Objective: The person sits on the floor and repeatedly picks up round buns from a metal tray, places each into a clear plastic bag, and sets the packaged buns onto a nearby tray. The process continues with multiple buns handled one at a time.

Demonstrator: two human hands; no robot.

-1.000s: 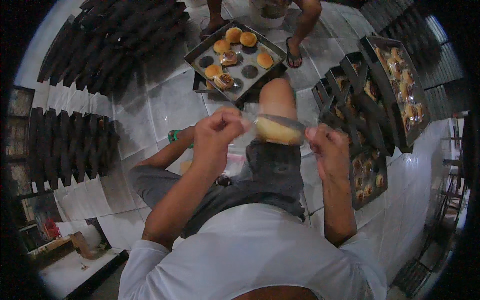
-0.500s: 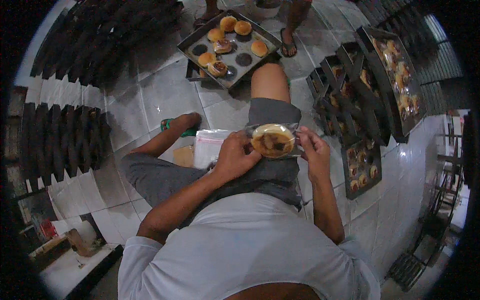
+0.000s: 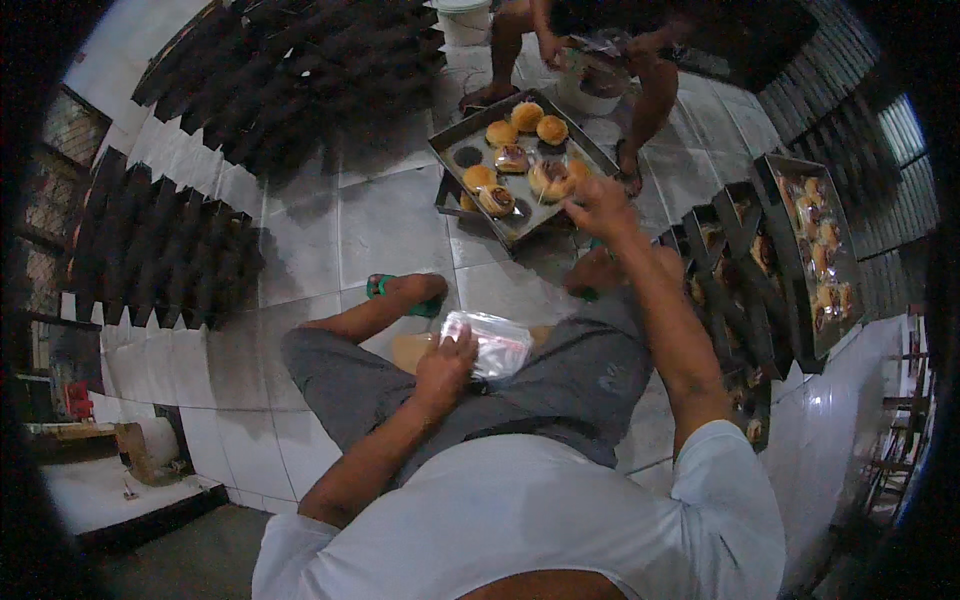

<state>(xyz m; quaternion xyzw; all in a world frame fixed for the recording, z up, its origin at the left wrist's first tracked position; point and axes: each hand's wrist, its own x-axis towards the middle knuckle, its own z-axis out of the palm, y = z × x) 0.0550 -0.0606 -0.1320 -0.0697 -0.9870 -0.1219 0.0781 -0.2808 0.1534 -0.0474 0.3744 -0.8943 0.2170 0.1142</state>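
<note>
Head cam: R hand [image 3: 600,208] is out over the near right side of a metal tray [image 3: 545,213], fingers bent at a clear-wrapped bun [image 3: 548,180]; blur there, so can't tell if it grips the bun or just touches it. That bun sits toward the tray's right edge, flat-ish; its long axis is hard to read under the wrap. Tray is turned diamond-wise, one corner pointing at the person. Other buns in it: plain golden ones, mostly at the far end, plus two wrapped ones w/ dark tops, one mid-tray [image 3: 511,158], one near the L front edge [image 3: 495,200].

L hand [image 3: 447,362] is at the lap, fingers bent over the L edge of a pack of clear bags [image 3: 502,347]; can't tell if it pinches any. Pack's long axis runs L–R, R end a bit lower. Tan cardboard [image 3: 410,350] just beside L hand.

Beyond the tray, a co-worker's hands [image 3: 550,50] hold clear plastic [image 3: 597,43]. Far R: tilted tray [image 3: 788,255] w/ wrapped buns, long axis approx. up-down.
</note>
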